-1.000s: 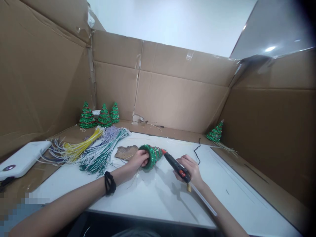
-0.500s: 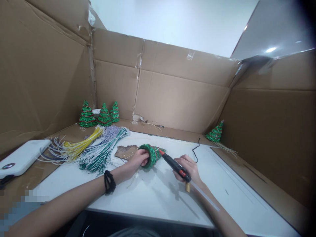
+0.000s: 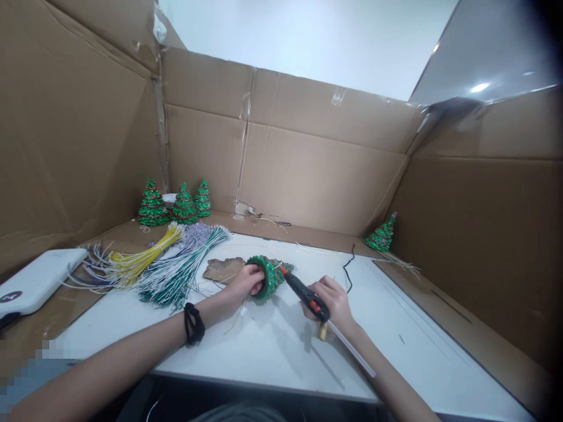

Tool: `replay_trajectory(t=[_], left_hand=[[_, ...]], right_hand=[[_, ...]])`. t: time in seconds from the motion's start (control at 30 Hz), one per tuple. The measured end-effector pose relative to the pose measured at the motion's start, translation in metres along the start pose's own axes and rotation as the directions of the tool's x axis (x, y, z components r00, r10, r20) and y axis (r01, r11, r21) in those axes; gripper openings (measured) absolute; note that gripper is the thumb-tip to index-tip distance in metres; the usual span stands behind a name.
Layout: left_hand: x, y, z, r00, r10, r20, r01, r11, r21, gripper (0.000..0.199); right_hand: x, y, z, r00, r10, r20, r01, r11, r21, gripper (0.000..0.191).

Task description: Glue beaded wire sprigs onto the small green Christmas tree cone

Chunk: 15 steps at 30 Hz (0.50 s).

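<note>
My left hand (image 3: 250,281) grips a small glittery green Christmas tree (image 3: 269,280) by its hollow base, with some fingertips hidden inside the rim. The tree lies on its side, its top pointing right. In my right hand (image 3: 332,302) is a black glue gun (image 3: 305,291) with an orange tip and a clear glue stick out of its back end. The gun's tip is at the tree's upper side; whether it touches I cannot tell. Behind my left hand lies a brown, ragged-edged piece of cardboard (image 3: 224,268).
Bundles of yellow wires (image 3: 149,249) and green wires (image 3: 176,275) lie at the left, beside a white device (image 3: 39,278). Several green trees (image 3: 152,205) stand at the back left, and another tree (image 3: 382,234) at the right. A black cord (image 3: 347,269) lies on the white board (image 3: 396,363). Cardboard walls (image 3: 325,158) surround it.
My right hand has moved the glue gun slightly left, and its rear end has swung left. My left hand and the tree stay nearly where they were.
</note>
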<state>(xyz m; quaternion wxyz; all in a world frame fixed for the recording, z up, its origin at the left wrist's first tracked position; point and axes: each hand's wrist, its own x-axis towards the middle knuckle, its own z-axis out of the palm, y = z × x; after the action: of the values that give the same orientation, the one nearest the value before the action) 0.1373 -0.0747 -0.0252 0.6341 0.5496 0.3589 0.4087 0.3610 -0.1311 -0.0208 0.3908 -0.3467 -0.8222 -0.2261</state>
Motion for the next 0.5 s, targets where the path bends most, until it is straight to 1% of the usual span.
replay_trajectory(t=[0.23,0.5], left_hand=[[-0.0024,0.0011,-0.0001,1.000,0.005,0.001,-0.005,1.000,-0.009,0.012],[0.0004,-0.0025,-0.0015,1.000,0.013,0.010,-0.013,1.000,0.007,0.013]], right_hand=[[0.0000,-0.0004,0.0016,0.999,0.053,0.005,-0.053,0.999,0.014,0.012],[0.0000,-0.0008,-0.0005,0.999,0.046,-0.004,-0.046,0.999,0.011,0.012]])
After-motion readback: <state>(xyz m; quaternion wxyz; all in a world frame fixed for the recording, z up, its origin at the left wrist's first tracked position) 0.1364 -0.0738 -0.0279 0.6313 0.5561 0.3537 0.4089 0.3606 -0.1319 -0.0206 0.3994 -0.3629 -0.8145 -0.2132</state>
